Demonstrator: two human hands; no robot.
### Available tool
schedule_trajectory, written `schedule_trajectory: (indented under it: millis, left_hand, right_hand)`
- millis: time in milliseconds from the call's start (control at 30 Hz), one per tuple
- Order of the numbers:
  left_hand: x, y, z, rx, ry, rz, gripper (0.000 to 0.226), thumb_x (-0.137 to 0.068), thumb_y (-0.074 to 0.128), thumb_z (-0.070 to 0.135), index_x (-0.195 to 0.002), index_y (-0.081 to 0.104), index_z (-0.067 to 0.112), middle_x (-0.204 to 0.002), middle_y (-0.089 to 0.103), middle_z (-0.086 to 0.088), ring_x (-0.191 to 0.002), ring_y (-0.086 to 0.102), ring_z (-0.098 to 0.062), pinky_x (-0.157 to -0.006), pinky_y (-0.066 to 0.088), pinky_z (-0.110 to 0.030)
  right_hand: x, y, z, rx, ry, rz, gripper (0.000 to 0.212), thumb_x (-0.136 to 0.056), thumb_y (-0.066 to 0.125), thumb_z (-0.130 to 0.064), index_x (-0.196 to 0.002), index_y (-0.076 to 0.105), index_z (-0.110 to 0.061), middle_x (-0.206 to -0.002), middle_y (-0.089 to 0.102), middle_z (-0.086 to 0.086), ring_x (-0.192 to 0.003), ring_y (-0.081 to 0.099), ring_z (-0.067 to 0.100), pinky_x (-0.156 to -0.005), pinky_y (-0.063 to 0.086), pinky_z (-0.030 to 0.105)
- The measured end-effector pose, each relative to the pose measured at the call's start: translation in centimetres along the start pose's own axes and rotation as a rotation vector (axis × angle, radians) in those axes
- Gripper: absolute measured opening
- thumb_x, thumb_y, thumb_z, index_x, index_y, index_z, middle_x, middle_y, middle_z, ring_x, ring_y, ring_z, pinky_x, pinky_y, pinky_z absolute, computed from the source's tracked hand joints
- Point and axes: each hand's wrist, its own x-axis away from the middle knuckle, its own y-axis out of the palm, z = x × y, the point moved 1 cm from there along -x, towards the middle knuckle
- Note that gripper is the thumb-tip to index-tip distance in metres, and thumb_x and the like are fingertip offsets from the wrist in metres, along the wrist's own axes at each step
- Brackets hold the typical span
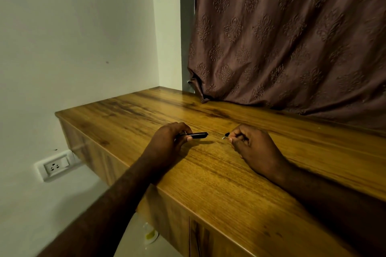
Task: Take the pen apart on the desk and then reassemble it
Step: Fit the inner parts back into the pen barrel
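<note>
Over the wooden desk [208,173], my left hand [169,137] grips a black pen barrel [198,135] that points right, just above the desk top. My right hand [252,146] rests on the desk and pinches a small pen part [226,135] with a dark end and a pale tip sticking out to the left. A gap of bare wood separates the barrel's end from that small part. Most of the small part is hidden inside my fingers.
A brown patterned curtain [292,48] hangs down to the desk's far right edge. A white wall [73,37] bounds the left side, with a socket plate [54,166] below desk level. A small pale container [150,233] sits on the floor under the desk edge.
</note>
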Motion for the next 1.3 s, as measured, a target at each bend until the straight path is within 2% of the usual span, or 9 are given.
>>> schedule_trajectory:
  millis: [133,333,433,533,667,833,900,1100,1300]
  left_hand:
    - [0.1,0.0,0.1,0.011,-0.006,-0.002,0.036,-0.082,0.048,0.055,-0.091,0.066,0.025,-0.09,0.07,0.001,-0.086,0.065,-0.015,-0.072,0.056,-0.04]
    - [0.0,0.0,0.5,-0.023,-0.002,-0.013,0.042,-0.08,0.046,0.063,-0.091,0.065,0.027,-0.082,0.07,0.005,-0.075,0.063,-0.008,-0.068,0.054,-0.038]
    - [0.0,0.1,0.5,-0.046,-0.012,-0.034,0.042,-0.079,0.045,0.062,-0.091,0.064,0.027,-0.082,0.069,0.006,-0.076,0.062,-0.009,-0.067,0.054,-0.038]
    - [0.0,0.2,0.6,-0.049,0.003,-0.044,0.039,-0.08,0.045,0.059,-0.092,0.064,0.027,-0.083,0.069,0.005,-0.076,0.062,-0.011,-0.068,0.052,-0.038]
    - [-0.1,0.3,0.9,-0.094,0.076,-0.076,0.046,-0.085,0.039,0.056,-0.104,0.068,0.025,-0.088,0.067,0.003,-0.078,0.056,-0.009,-0.07,0.048,-0.032]
    - [0.1,0.2,1.3,-0.06,0.041,-0.071,0.043,-0.085,0.041,0.05,-0.104,0.067,0.02,-0.092,0.068,0.001,-0.081,0.06,-0.012,-0.073,0.051,-0.033]
    - [0.1,0.1,1.4,-0.011,-0.008,-0.061,0.043,-0.082,0.041,0.053,-0.103,0.063,0.022,-0.092,0.07,0.001,-0.081,0.064,-0.014,-0.071,0.053,-0.037]
    - [0.3,0.0,1.7,0.035,-0.019,-0.043,0.058,-0.074,0.03,0.085,-0.097,0.05,0.036,-0.087,0.071,-0.002,-0.075,0.065,-0.015,-0.063,0.053,-0.04]
    - [0.2,0.2,1.1,0.028,0.006,-0.014,0.044,-0.077,0.03,0.084,-0.095,0.045,0.047,-0.087,0.072,-0.001,-0.077,0.067,-0.017,-0.063,0.052,-0.041]
  right_hand:
    - [0.0,0.0,-0.2,-0.002,0.004,-0.008,0.007,-0.089,0.064,-0.021,-0.083,0.065,-0.026,-0.069,0.064,-0.004,-0.058,0.059,0.011,-0.054,0.053,0.035]
    - [0.0,0.1,-0.2,0.037,-0.005,-0.017,0.006,-0.088,0.065,-0.022,-0.083,0.065,-0.026,-0.068,0.063,-0.008,-0.055,0.053,0.001,-0.054,0.04,0.02]
    - [0.0,0.1,-0.1,0.02,0.009,-0.02,0.005,-0.088,0.065,-0.023,-0.084,0.066,-0.025,-0.068,0.064,-0.007,-0.054,0.053,0.002,-0.051,0.043,0.024]
    - [-0.3,0.0,-0.1,-0.161,0.094,-0.043,0.006,-0.088,0.065,-0.02,-0.083,0.067,-0.023,-0.071,0.064,-0.001,-0.058,0.057,0.012,-0.049,0.052,0.032]
    - [-0.5,-0.3,0.0,-0.363,0.197,-0.09,0.006,-0.087,0.067,-0.017,-0.081,0.068,-0.018,-0.064,0.064,0.002,-0.045,0.055,0.013,-0.039,0.04,0.021]
    - [-0.6,-0.7,0.0,-0.588,0.313,-0.063,0.008,-0.084,0.068,-0.017,-0.077,0.07,-0.014,-0.069,0.067,0.015,-0.048,0.048,0.025,-0.04,0.037,0.026]
    - [-0.5,-0.7,-0.3,-0.654,0.331,-0.024,0.008,-0.083,0.068,-0.017,-0.075,0.07,-0.014,-0.07,0.066,0.015,-0.049,0.05,0.023,-0.042,0.037,0.028]
    - [0.4,-0.3,-2.4,-0.59,0.223,0.088,0.01,-0.081,0.067,-0.023,-0.073,0.067,-0.017,-0.057,0.065,0.008,-0.044,0.052,0.016,-0.043,0.041,0.027]
    - [1.3,0.4,-4.3,-0.47,0.066,0.149,0.016,-0.084,0.067,-0.014,-0.074,0.066,-0.026,-0.058,0.064,0.0,-0.048,0.054,0.008,-0.043,0.043,0.02]
